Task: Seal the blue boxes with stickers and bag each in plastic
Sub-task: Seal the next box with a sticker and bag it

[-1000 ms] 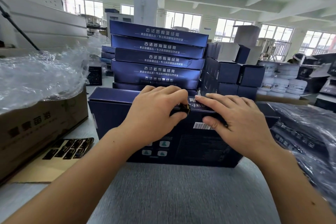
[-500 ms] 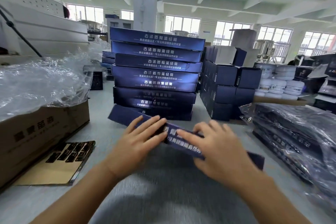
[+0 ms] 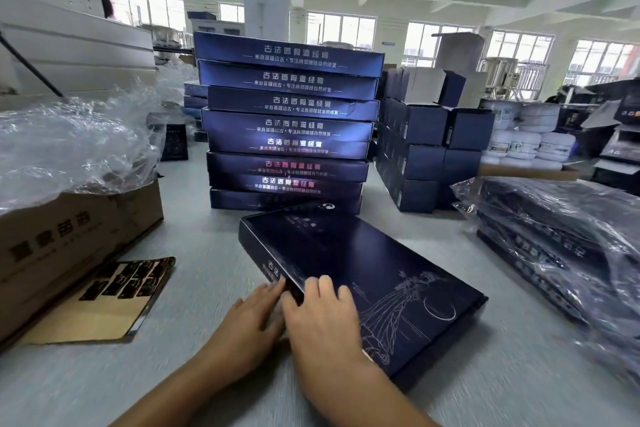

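Grey, felt-like desk [image 3: 194, 374] surface runs under everything, with tall workshop windows bright behind.

The blue box [image 3: 363, 263] lies flat in the middle of the desk, turned askew. Its far corner reaches the foot of the stack of blue boxes [image 3: 287, 121]; whether they touch I cannot tell. It is a wide, shallow rectangle of deep navy card, with a matte lid. A fine pale line drawing of a figure and a crescent sits towards its near right corner. Pale characters run along the side wall facing left.

The left hand [image 3: 252, 319] lies open, its straight fingers touching that side wall. The right hand [image 3: 322, 319] rests flat and relaxed on the lid, fingertips at the same edge. The spot between the two hands is too blurred to read.

Bare desk shows on both sides of the box. On the left, a tan sticker sheet [image 3: 128, 279] with dark glossy labels lies just beside a brown cardboard carton [image 3: 69, 243]. The carton is heaped with crinkled clear plastic bags [image 3: 69, 146]. Towards the desk's right edge lies a pile of bagged boxes [image 3: 554, 253], shiny and creased. Behind it stand small navy cartons [image 3: 426, 149].
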